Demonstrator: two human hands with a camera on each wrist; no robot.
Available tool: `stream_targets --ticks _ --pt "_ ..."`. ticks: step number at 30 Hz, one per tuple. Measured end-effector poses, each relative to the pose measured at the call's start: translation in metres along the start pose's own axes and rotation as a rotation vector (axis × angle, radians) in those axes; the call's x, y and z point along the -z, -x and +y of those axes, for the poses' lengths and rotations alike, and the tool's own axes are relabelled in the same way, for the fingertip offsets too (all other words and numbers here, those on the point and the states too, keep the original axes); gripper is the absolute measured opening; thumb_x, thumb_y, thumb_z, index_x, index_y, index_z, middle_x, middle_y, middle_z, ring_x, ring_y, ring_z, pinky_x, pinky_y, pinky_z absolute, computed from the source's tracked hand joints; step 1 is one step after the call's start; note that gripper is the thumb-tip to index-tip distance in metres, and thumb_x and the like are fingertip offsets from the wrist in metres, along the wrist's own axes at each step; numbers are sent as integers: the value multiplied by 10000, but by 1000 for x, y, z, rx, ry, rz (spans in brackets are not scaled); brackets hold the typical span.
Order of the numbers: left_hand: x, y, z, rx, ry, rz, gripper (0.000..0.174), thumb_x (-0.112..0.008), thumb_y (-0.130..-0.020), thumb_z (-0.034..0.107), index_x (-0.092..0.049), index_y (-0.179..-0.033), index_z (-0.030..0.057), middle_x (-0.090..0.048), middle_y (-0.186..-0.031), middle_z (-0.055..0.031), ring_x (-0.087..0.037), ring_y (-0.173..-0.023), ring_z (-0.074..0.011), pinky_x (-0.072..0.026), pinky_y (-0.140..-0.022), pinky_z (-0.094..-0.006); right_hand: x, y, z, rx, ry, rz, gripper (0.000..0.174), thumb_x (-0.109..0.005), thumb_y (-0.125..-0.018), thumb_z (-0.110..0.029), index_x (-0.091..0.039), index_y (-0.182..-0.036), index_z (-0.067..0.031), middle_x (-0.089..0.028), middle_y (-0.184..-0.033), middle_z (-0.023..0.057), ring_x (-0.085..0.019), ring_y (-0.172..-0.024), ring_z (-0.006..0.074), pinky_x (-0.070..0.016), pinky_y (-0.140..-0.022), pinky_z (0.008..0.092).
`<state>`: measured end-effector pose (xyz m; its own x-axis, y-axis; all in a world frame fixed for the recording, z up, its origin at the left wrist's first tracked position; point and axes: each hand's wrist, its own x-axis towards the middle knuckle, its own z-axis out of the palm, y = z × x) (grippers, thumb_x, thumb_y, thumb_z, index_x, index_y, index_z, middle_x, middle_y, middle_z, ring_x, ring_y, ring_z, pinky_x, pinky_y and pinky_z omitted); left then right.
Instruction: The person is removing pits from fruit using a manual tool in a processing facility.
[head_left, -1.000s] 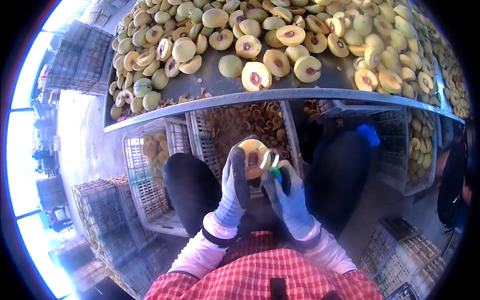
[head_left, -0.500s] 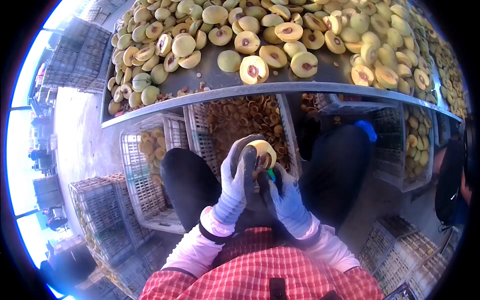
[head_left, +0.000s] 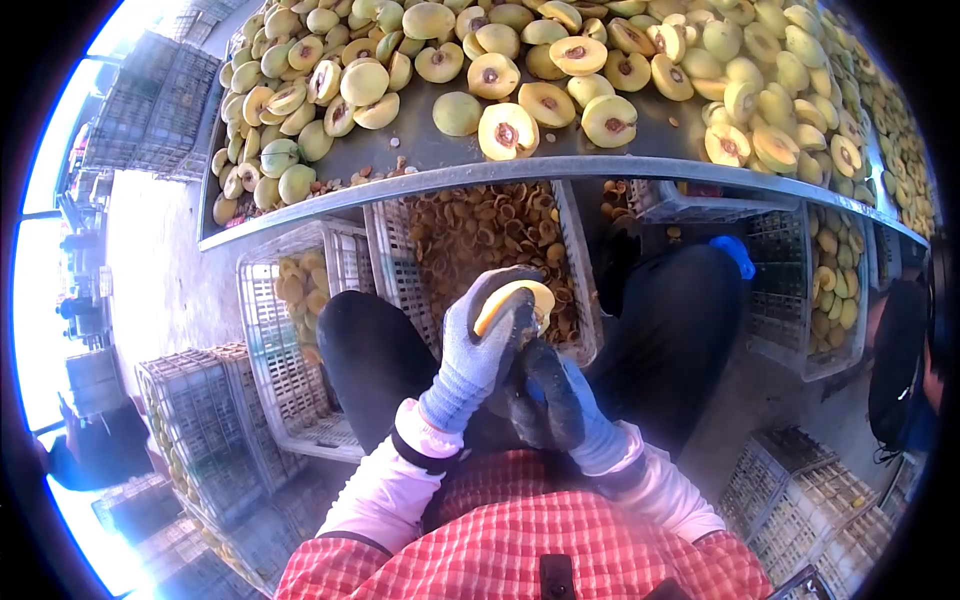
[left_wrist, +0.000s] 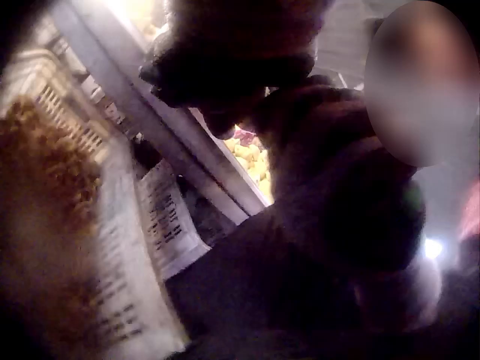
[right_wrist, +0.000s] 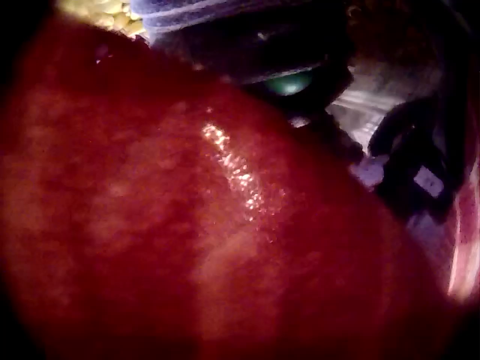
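Note:
In the head view, my gloved left hand grips a yellow peach half, thumb across its cut side. My gloved right hand is close below it, curled, its fingertips by the left thumb. It holds a small pitting knife with a green handle, which shows between the dark glove fingers in the right wrist view; its blade is hidden. Both hands are above the lap, in front of a crate of brown pits and scraps. Gloved hands show only as dark shapes in the left wrist view.
A metal-edged table ahead bears a heap of halved peaches. A white crate with peaches stands left of my knees, another crate to the right. Stacked crates stand at both sides. Red checked cloth fills much of the right wrist view.
The peach half has turned from facing up to tilted edge-on in the left hand. The right hand has moved down and turned, and its green-handled knife has gone out of sight in the head view.

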<state>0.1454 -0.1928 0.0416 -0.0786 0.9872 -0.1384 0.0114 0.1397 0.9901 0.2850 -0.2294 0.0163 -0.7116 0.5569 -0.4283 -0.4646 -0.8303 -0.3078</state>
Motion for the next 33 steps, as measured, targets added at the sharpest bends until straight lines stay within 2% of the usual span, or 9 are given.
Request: stream_targets --ticks 4,7,9,12,17,19,25,27,33 --pt "13 -13 6 -157 -220 -178 336 -651 -860 208 -606 -1118 -3 -657 -1012 -85 -626 -908 -163 -500 -816 -289 -4 4 -6 -291 -642 -383 498 -387 -968 -548 -545 -934 -76 -456 -590 4 -395 -410 87 -320 -355 213" --pt "7 -4 -1 242 120 -179 283 -602 -909 222 -616 -1097 11 -642 -971 -57 -610 -855 -148 -503 -781 -292 0 -4 5 -300 -854 -580 489 -375 -978 -529 -543 -976 -70 -404 -574 -2 -378 -416 82 -320 -357 211" --pt "-5 12 -8 473 482 -21 351 -512 -965 363 -615 -1080 49 -614 -901 -31 -577 -804 -126 -495 -726 -275 1 -5 10 -271 -813 -587 489 -378 -976 -529 -549 -1000 -71 -411 -581 0 -386 -424 90 -323 -360 216" --pt "3 26 -28 427 952 279 431 -532 -938 400 -575 -1153 28 -603 -1001 -67 -586 -909 -166 -483 -811 -292 4 -9 3 -195 -718 -640 477 -397 -971 -528 -553 -997 -78 -410 -586 1 -392 -443 98 -324 -367 226" --pt "167 42 17 -4 30 834 569 -700 -846 269 -483 -1285 -20 -444 -1352 -195 -488 -1187 -271 -431 -962 -376 14 -3 17 -336 -589 -387 473 -383 -988 -484 -596 -1020 -63 -409 -583 12 -375 -440 100 -327 -380 229" --pt "248 33 -7 343 -1397 808 490 -687 -850 160 -501 -1270 -10 -494 -1297 -207 -526 -1131 -262 -449 -923 -368 12 -4 11 -301 -468 -336 469 -401 -985 -480 -602 -938 -59 -404 -571 3 -365 -423 95 -313 -361 219" --pt "25 -102 98 -695 -1086 203 578 -736 -746 87 -513 -1276 27 -556 -1235 -172 -554 -1093 -318 -434 -952 -416 1 -19 8 -293 -230 -16 442 -490 -942 -519 -574 -851 -95 -451 -501 -35 -398 -348 88 -303 -336 207" --pt "-46 -156 108 -617 -1004 29 578 -763 -723 264 -554 -1235 98 -565 -1160 -142 -521 -1101 -350 -445 -920 -379 -4 -18 2 -226 -82 76 441 -504 -936 -518 -582 -854 -92 -467 -509 -32 -401 -350 84 -305 -334 207" --pt "-127 -258 56 -619 -1698 -305 751 -723 -685 479 -457 -1358 278 -465 -1211 -96 -434 -1160 -310 -383 -839 -618 0 -20 -3 -54 30 212 419 -552 -921 -494 -597 -895 -79 -515 -542 -10 -447 -372 89 -313 -339 225"
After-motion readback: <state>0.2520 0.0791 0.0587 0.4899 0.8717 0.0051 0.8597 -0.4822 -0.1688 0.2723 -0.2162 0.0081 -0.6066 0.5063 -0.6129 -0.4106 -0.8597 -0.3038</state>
